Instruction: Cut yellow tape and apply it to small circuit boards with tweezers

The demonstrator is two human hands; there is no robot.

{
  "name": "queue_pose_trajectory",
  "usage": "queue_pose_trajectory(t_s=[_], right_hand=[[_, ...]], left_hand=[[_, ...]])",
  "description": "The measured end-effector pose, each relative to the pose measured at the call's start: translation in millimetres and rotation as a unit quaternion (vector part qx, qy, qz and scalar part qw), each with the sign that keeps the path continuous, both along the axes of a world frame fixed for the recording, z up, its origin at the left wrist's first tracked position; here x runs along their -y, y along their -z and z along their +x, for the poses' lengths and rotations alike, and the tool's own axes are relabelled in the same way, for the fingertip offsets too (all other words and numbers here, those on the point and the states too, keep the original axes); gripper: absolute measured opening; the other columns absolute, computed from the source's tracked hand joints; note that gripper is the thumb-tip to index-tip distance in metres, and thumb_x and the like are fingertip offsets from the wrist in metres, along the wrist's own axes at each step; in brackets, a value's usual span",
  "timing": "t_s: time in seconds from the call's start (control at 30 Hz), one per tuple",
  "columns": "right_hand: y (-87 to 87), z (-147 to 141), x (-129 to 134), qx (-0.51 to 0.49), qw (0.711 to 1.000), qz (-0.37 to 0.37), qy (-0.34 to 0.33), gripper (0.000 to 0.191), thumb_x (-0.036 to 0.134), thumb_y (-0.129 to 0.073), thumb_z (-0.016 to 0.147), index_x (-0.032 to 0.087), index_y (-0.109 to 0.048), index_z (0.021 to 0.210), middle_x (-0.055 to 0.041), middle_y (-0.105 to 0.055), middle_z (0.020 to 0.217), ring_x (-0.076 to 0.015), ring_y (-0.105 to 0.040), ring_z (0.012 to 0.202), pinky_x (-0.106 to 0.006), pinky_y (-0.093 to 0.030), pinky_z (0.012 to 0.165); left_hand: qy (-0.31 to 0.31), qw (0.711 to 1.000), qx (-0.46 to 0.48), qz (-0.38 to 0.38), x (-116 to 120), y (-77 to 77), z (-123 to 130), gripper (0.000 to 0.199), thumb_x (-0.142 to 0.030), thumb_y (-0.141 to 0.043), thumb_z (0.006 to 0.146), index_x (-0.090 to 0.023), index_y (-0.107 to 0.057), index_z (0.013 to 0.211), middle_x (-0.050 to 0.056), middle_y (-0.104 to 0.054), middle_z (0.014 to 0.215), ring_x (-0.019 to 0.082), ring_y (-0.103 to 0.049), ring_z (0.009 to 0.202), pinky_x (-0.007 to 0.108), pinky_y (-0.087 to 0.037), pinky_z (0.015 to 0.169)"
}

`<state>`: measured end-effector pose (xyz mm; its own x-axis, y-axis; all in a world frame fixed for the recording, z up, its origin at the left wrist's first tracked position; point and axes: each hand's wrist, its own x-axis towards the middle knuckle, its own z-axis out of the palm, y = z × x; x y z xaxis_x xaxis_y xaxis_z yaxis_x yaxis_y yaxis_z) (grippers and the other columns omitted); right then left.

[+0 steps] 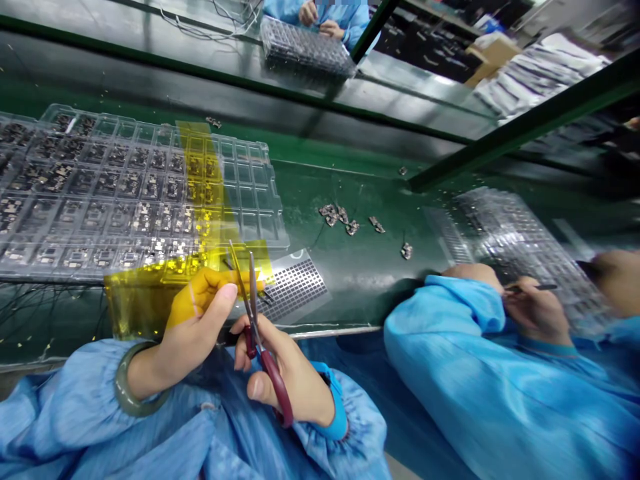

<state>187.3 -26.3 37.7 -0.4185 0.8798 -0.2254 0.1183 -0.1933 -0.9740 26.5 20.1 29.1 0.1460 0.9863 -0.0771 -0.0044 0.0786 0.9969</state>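
Note:
My left hand [203, 303] pinches a transparent yellow film [135, 303], its fingers showing through the sheet. One strip of the film runs up over the clear plastic tray [250, 173], and another part hangs past the bench edge. In my right hand [285, 373] is a pair of scissors [267, 363] with dark red handles. Its blades point upward, slightly parted, beside the left fingertips and the film. Beyond them lies a sheet of small dark rectangular stickers [295, 287]. Small electronic parts fill many tray pockets; the tray's right columns hold none.
Several small metal parts [343, 217] lie loose on the green bench [360, 267]. At right, a co-worker's blue sleeve [450, 347] and hands are over another clear tray [525, 247]. Across the bench, another person works behind stacked trays [305, 50]. A green post [500, 140] slants across.

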Motion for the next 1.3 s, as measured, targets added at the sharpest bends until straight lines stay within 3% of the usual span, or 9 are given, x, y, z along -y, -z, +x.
queue_pose_trajectory(t_s=[0.27,0.6,0.77,0.93,1.07,1.3], right_hand=[[0.7,-4,0,-0.004,1.0,0.003,0.025,0.074,0.081,-0.062,0.069,0.017,-0.055,0.105,0.0008,-0.059,0.069,-0.0127,-0.049,0.06,-0.026,-0.043,0.058],[6.1,-7,6,-0.052,0.993,-0.064,0.09,0.068,0.071,-0.078,0.062,0.015,-0.06,0.096,0.0051,-0.054,0.058,-0.008,-0.042,0.05,-0.021,-0.034,0.048],[0.2,-8,0,-0.068,0.994,-0.05,0.071,0.073,0.075,-0.075,0.062,0.015,-0.058,0.101,0.0028,-0.057,0.064,-0.0099,-0.046,0.054,-0.023,-0.039,0.053],[0.3,-9,-1,-0.063,0.993,-0.059,0.082,0.066,0.07,-0.077,0.065,0.015,-0.059,0.098,0.005,-0.053,0.059,-0.0084,-0.041,0.051,-0.022,-0.034,0.048],[-0.8,-10,-2,-0.08,0.993,-0.047,0.077,0.07,0.072,-0.075,0.065,0.014,-0.059,0.101,0.0025,-0.058,0.063,-0.0094,-0.046,0.053,-0.023,-0.037,0.05],[-7.1,-9,-6,-0.074,0.993,-0.06,0.076,0.067,0.071,-0.075,0.065,0.014,-0.06,0.096,0.0051,-0.054,0.058,-0.0077,-0.041,0.049,-0.022,-0.033,0.046]], left_hand=[[0.001,1.0,0.026,0.01,0,-4.1,0,0.02,-0.037,-0.052,0.098,-0.022,-0.065,0.092,0.004,-0.073,0.097,0.019,-0.068,0.093,0.034,-0.052,0.091],[0.017,0.999,0.025,0.012,-1,-4.8,-1,0.024,-0.038,-0.051,0.098,-0.02,-0.068,0.097,0.006,-0.076,0.108,0.02,-0.07,0.104,0.032,-0.051,0.098],[0.073,0.997,-0.015,0.028,0,-8.5,-5,0.025,-0.038,-0.051,0.098,-0.021,-0.069,0.1,0.006,-0.076,0.112,0.019,-0.071,0.104,0.029,-0.053,0.097],[0.073,0.996,-0.02,0.038,0,-9.1,-6,0.028,-0.038,-0.049,0.099,-0.022,-0.07,0.102,0.008,-0.075,0.115,0.02,-0.069,0.109,0.033,-0.052,0.102],[0.086,0.996,-0.004,0.026,3,-6.0,-6,0.026,-0.037,-0.05,0.098,-0.022,-0.071,0.104,0.007,-0.076,0.112,0.021,-0.07,0.108,0.036,-0.054,0.099],[0.087,0.996,0.001,0.018,4,-8.9,-7,0.024,-0.037,-0.052,0.097,-0.021,-0.07,0.097,0.007,-0.077,0.108,0.022,-0.069,0.109,0.036,-0.052,0.102]])
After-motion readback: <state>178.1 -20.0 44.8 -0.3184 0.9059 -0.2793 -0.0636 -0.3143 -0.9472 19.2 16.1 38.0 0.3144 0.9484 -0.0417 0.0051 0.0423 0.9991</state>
